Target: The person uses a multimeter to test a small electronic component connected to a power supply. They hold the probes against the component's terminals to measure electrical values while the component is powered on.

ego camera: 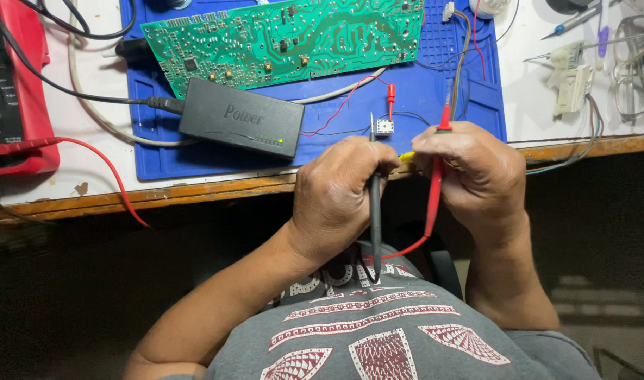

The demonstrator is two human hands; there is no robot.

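Head view: left hand (339, 197) fisted around black probe (375, 211), tip up, at desk edge. Right hand (477, 176) closed on red probe (434, 190), pinching small yellow part (406, 157). Both wrists bent inward, knuckles nearly touching, below blue mat (477, 98), near black power adapter (241, 117)

Two hands (343, 193), two probes (375, 204), one circuit board (279, 39), one power adapter (241, 118).
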